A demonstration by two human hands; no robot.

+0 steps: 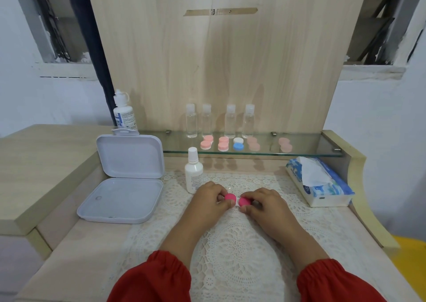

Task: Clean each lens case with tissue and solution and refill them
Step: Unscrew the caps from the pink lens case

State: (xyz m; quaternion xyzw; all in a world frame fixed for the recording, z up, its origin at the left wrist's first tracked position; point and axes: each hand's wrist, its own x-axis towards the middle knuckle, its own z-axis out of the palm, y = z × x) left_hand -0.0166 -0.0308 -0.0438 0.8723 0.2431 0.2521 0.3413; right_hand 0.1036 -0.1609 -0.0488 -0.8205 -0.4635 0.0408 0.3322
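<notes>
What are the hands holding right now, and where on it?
A lens case with two pink caps. The left hand pinches the left cap and the right hand pinches the right cap.

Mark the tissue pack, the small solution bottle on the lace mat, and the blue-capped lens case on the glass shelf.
tissue pack (322,181): head view, on the white tissue sticking out of its top.
small solution bottle (194,173): head view, on its white body.
blue-capped lens case (238,146): head view, on its blue cap.

A pale wood counter (76,244) is standing against bluish-white walls (368,117); a tall wood panel (219,59) is rising behind a glass shelf (306,150), with windows (57,24) flanking it under soft, even light.
</notes>
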